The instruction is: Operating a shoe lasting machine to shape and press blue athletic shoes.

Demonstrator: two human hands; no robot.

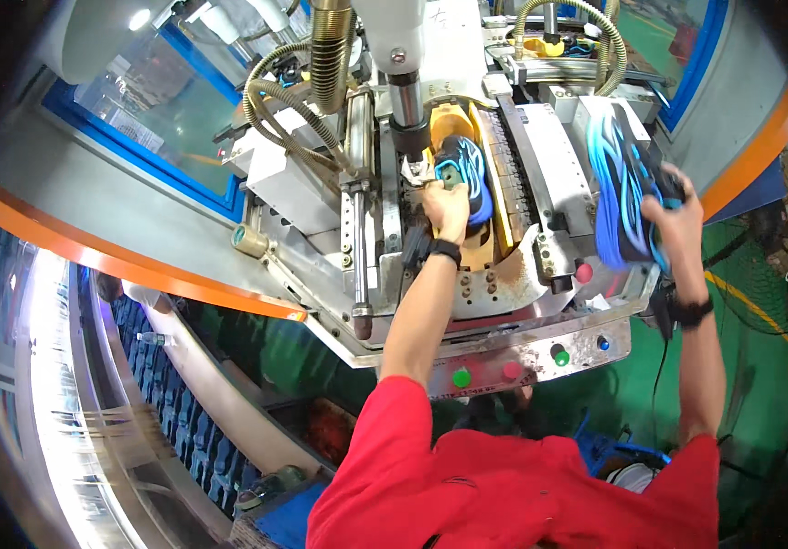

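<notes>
- Two striped shoes in work: one in the machine, one in the air.
- First shoe [474, 178]: black and blue, lies lengthwise in the yellow cradle [476, 249], beside the grey press post [406, 102].
- Left hand [449, 212]: touches the near left part of the first shoe, thumb on top by a small greenish piece [450, 175]. Other fingers partly hidden; cannot tell whether they clamp or only rest.
- Right hand [675, 215]: closed on the second shoe [615, 188], which is blurred and held up at the machine's right side, well apart from the cradle.
- Step in hand (judgement): changeover at the cradle, one shoe being seated or taken out; a single view does not settle which.
- Next move (judgement): calls for a sure pinch or a clean release by the left hand, fingers clear of the press post, and the second shoe kept steady.
- Control panel [586, 357]: in front of the cradle; neither hand on its green button [461, 377].
</notes>
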